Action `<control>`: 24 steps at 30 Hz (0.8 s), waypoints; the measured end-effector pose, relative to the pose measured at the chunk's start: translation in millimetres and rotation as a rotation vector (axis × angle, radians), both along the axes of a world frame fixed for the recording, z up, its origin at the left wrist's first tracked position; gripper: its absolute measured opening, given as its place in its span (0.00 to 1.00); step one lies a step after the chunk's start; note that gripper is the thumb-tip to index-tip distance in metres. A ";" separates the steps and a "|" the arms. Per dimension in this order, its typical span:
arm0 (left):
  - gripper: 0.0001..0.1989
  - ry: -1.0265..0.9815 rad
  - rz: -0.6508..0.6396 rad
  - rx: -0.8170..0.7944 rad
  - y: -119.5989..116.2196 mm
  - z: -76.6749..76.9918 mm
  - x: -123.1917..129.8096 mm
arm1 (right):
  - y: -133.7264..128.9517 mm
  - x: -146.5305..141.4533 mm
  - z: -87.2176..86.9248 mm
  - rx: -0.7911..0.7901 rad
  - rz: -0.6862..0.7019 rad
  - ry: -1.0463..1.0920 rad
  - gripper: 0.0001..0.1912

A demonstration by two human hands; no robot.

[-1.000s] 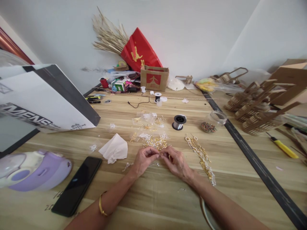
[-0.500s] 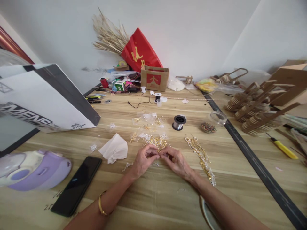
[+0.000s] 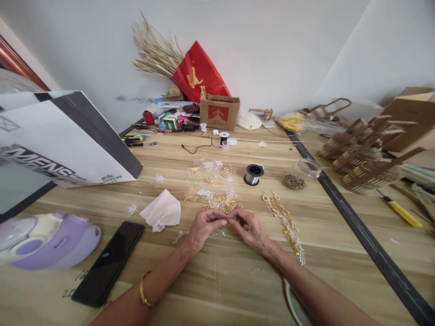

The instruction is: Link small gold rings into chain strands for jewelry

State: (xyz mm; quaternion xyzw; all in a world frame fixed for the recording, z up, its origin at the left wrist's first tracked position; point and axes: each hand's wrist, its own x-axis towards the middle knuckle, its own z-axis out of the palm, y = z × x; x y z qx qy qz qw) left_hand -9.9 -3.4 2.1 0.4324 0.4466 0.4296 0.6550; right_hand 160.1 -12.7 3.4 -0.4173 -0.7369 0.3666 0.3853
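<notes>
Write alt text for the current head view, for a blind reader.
A person's left hand and right hand are close together over a wooden table, near a pile of small gold and silver pieces; anything pinched is too small to tell. Gold-and-silver strands lie to the right, a pale tissue and dark phone to the left.

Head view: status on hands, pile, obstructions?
Left hand, right hand: fingertips close together, any held piece indiscernible. Gold-and-silver pile just beyond. Nothing seen between hands and pile; strands off to the right.
</notes>
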 end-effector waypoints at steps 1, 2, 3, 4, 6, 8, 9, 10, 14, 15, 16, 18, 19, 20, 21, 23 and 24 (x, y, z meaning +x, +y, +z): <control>0.11 0.000 0.005 -0.007 -0.2 -0.2 0.2 | -0.1 -0.2 0.3 0.003 -0.001 0.000 0.09; 0.11 0.006 0.007 -0.010 -0.4 0.1 0.4 | -0.2 -0.4 0.6 0.005 -0.002 -0.001 0.09; 0.11 0.018 0.003 -0.007 -0.6 0.9 0.6 | -0.3 -0.7 1.0 0.007 -0.005 -0.002 0.09; 0.10 0.031 -0.005 -0.002 -1.0 2.1 0.8 | -0.5 -0.9 1.4 0.008 -0.011 -0.004 0.09; 0.10 0.053 -0.025 0.006 -1.8 5.0 1.2 | -0.7 -1.3 2.0 0.010 -0.023 -0.003 0.09; 0.11 0.060 -0.043 0.008 -2.7 7.2 1.6 | -0.8 -1.6 2.0 0.010 -0.026 0.002 0.09; 0.11 0.058 -0.046 0.008 -3.1 7.7 1.9 | -0.8 -1.6 1.8 0.011 -0.024 0.006 0.09; 0.11 0.055 -0.048 0.009 -3.4 7.9 2.1 | -0.8 -1.6 1.5 0.012 -0.022 0.011 0.09; 0.10 0.044 -0.046 0.009 -3.9 5.9 2.4 | -0.6 -1.5 -0.1 0.007 -0.021 0.020 0.09; 0.10 0.042 -0.045 0.011 -3.9 5.3 2.4 | -0.6 -1.5 -0.6 0.004 -0.021 0.019 0.09; 0.10 0.039 -0.046 0.014 -3.8 4.8 2.3 | -0.7 -1.5 -1.1 0.001 -0.021 0.017 0.09; 0.09 0.034 -0.053 0.024 -3.7 4.3 1.9 | -0.7 -1.4 -2.1 -0.010 -0.018 0.016 0.09; 0.09 0.031 -0.058 0.028 -3.7 4.4 1.7 | -0.7 -1.3 -2.5 -0.016 -0.014 0.018 0.09; 0.09 0.030 -0.062 0.033 -3.7 4.6 1.5 | -0.7 -1.3 -2.8 -0.018 -0.011 0.019 0.09; 0.09 0.028 -0.067 0.037 -3.7 4.8 1.2 | -0.7 -1.2 -3.0 -0.018 -0.007 0.020 0.09; 0.09 0.025 -0.073 0.044 -3.9 5.2 0.6 | -0.6 -1.1 -2.7 -0.008 -0.001 0.018 0.09; 0.09 0.025 -0.078 0.044 -3.9 5.2 0.3 | -0.6 -1.0 -2.2 -0.003 0.002 0.015 0.09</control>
